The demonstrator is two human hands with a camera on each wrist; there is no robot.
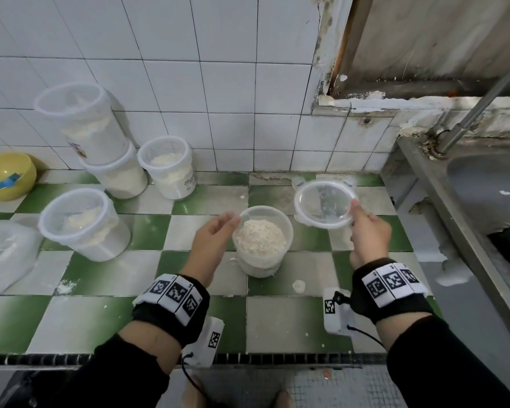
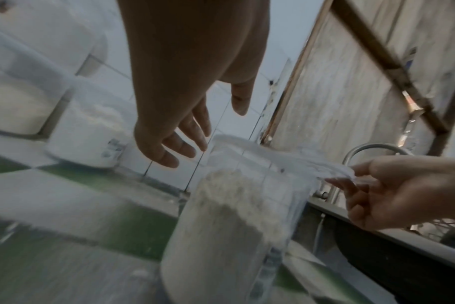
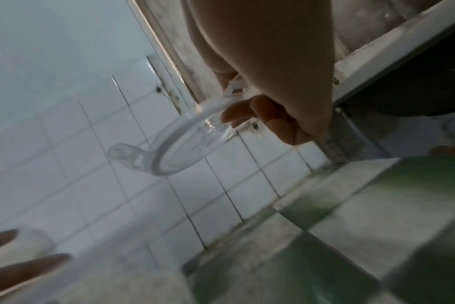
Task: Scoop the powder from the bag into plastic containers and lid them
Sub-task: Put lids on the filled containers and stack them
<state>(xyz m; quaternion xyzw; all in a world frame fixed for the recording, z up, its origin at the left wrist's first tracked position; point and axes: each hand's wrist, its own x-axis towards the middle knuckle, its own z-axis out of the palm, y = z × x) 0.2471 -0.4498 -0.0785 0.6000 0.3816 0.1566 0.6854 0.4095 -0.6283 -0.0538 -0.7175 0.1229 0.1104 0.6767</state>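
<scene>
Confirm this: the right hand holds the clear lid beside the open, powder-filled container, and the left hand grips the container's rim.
One detail is wrong. In the left wrist view the left hand hovers open near the container, gripping nothing. The right hand does hold the clear lid beside it.

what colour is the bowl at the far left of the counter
Yellow bowl, with a blue patch inside; the head view shows it best.

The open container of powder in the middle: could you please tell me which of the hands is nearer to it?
Left. The left hand hovers at the open container rim; the right hand holds the clear lid off to its right.
</scene>
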